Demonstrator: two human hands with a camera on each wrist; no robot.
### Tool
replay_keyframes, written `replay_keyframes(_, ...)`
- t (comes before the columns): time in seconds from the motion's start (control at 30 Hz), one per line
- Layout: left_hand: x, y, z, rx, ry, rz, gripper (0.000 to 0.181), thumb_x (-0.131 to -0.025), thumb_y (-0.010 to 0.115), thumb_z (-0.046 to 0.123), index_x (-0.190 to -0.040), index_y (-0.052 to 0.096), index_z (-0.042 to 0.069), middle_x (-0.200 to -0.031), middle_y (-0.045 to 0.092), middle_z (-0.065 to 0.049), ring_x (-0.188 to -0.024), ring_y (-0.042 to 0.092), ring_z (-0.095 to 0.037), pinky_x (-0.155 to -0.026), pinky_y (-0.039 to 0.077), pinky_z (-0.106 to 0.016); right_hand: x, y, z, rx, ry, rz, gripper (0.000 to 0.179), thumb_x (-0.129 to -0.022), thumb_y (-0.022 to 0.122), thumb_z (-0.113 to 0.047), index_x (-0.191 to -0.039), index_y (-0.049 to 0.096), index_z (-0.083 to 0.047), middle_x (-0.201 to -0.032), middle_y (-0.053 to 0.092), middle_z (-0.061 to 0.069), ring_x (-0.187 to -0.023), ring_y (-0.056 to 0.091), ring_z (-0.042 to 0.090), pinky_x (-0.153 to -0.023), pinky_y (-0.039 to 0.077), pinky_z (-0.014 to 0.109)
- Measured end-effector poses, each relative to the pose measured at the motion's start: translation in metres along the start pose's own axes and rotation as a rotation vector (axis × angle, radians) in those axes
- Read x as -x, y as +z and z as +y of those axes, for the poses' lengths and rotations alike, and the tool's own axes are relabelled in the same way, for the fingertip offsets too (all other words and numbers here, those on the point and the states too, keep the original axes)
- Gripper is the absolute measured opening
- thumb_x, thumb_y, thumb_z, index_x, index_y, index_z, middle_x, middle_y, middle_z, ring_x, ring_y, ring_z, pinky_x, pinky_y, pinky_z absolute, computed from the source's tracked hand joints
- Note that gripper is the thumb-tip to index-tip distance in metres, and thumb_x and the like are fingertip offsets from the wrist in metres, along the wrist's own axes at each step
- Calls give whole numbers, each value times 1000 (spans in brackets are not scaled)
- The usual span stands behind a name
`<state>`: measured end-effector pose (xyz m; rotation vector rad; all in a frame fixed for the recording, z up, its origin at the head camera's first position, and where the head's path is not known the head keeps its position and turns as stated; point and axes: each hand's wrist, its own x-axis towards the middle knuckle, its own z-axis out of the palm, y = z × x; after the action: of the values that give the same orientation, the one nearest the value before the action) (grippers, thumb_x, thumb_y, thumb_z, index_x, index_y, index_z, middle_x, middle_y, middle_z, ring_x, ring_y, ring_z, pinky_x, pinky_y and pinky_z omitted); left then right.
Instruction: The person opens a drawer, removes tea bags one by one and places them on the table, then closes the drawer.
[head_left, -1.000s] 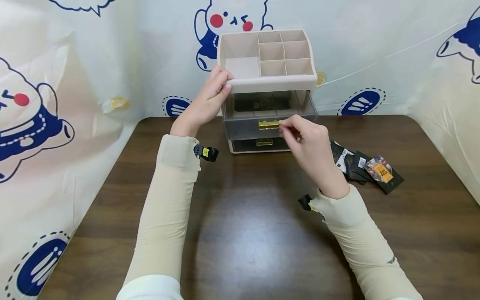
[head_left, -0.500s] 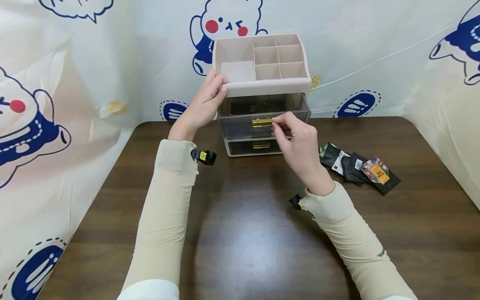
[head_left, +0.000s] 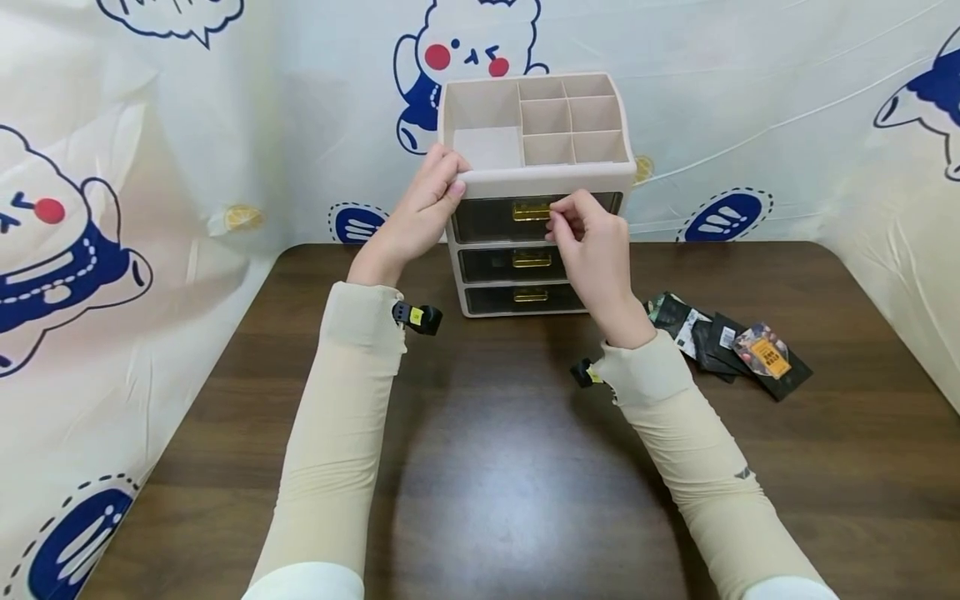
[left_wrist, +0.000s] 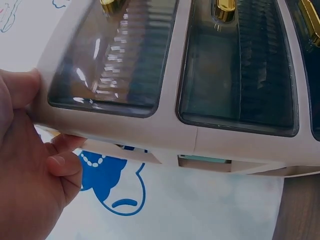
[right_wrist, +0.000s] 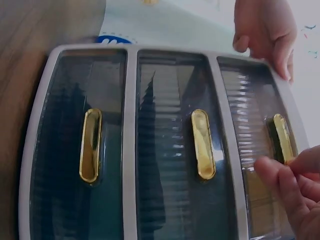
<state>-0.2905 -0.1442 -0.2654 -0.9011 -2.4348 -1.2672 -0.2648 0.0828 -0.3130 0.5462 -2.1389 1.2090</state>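
Observation:
A beige desktop organizer stands at the back of the table, with three dark clear-fronted drawers flush in its frame. My left hand holds its upper left corner, thumb on the front and fingers round the side, as the left wrist view shows. My right hand pinches the end of the gold handle on the top drawer between thumb and fingertips. Below it are the middle drawer's handle and the bottom drawer's handle, both untouched.
Several black packets lie overlapping on the brown table, right of the organizer. Divided compartments form the organizer's top. A white printed curtain hangs behind and along the sides.
The middle drawer, pulled out before, has slid back into the frame. My right hand has moved up from its handle to the top drawer's handle. My left hand keeps its hold.

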Motion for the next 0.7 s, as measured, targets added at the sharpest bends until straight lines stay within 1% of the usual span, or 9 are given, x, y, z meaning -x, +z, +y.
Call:
replay_keyframes(0.07,0,0,1,-3,-3,-3,18,-105,36,8,-104,48,-6,-108,35,-8,-107,35,-20,-91,29,-28,-2,0,3,-14,7,-11,13,-97,61,-6,-103,66,4,-91,74,18,-74,72,24,-73,59,31)
replay_keyframes(0.17,1,1,1,-15,-2,-4,19,-105,37,9,-105,48,-6,-110,35,-11,-110,34,-22,-92,28,-29,0,0,10,-38,2,-28,15,-97,62,-7,-106,64,4,-91,74,18,-74,72,24,-72,57,23)
replay_keyframes(0.2,1,2,1,-20,-4,-4,19,-105,37,9,-105,48,-7,-111,35,-12,-111,34,-23,-93,28,-29,2,0,13,-36,0,-36,15,-97,62,-8,-106,63,4,-91,73,17,-74,72,23,-71,56,21)
replay_keyframes(0.27,1,1,1,-33,-6,-4,20,-105,37,10,-107,49,-7,-113,36,-13,-113,34,-24,-94,28,-30,7,-1,19,-8,-22,-63,14,-98,62,-9,-106,62,3,-89,73,16,-73,71,23,-69,55,21)
replay_keyframes(0.37,1,0,0,-48,-15,-10,21,-105,38,11,-109,50,-6,-115,38,-15,-115,35,-25,-95,29,-32,16,-4,28,153,-95,-165,12,-97,63,-11,-103,62,0,-86,73,13,-69,68,23,-64,53,29)
replay_keyframes(0.47,2,-1,0,-50,-10,-10,22,-105,37,11,-109,51,-6,-115,38,-16,-115,35,-25,-97,29,-34,21,-5,33,342,-220,-310,11,-96,65,-12,-102,63,-4,-86,73,11,-65,65,24,-60,52,38)
replay_keyframes(0.53,2,-1,0,-54,-5,-5,22,-105,37,10,-108,51,-6,-114,38,-15,-114,35,-26,-97,29,-34,21,-5,34,433,-302,-386,12,-96,66,-14,-103,62,-6,-85,72,9,-64,65,25,-58,52,41)
replay_keyframes(0.6,2,-2,0,-56,2,-1,21,-105,37,10,-107,51,-6,-112,38,-15,-113,35,-26,-97,29,-34,20,-4,33,499,-365,-420,13,-96,66,-16,-102,59,-6,-82,70,9,-59,63,27,-53,50,42)
replay_keyframes(0.7,2,-1,1,-67,-9,-3,21,-106,37,12,-108,50,-5,-113,38,-14,-113,36,-25,-96,29,-34,18,-1,32,593,-453,-425,15,-97,64,-15,-102,54,-4,-78,65,11,-55,61,30,-47,49,42)
